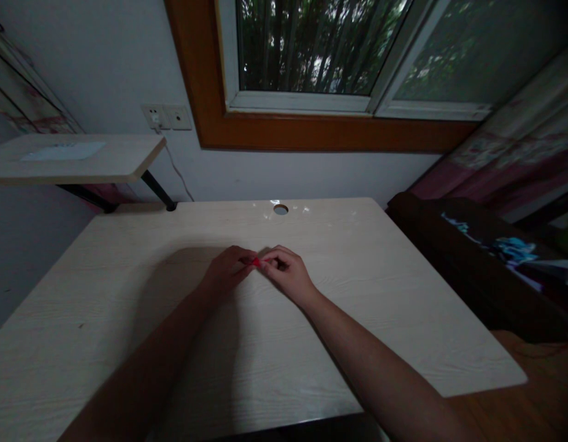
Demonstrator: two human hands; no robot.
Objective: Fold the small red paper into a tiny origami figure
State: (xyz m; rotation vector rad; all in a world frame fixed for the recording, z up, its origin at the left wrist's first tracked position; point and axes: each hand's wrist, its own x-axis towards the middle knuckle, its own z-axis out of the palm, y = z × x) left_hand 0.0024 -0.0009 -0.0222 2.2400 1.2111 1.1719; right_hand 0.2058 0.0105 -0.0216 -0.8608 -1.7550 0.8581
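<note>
My left hand and my right hand meet over the middle of a pale wooden desk. The fingertips of both pinch a small red object between them, too small and dim to name. Both hands have their fingers curled in and rest low on the desk top. My forearms reach in from the bottom edge.
A round cable hole sits near the desk's far edge. A raised shelf stands at the back left, under wall sockets. A window is above. Dark furniture with bedding lies to the right.
</note>
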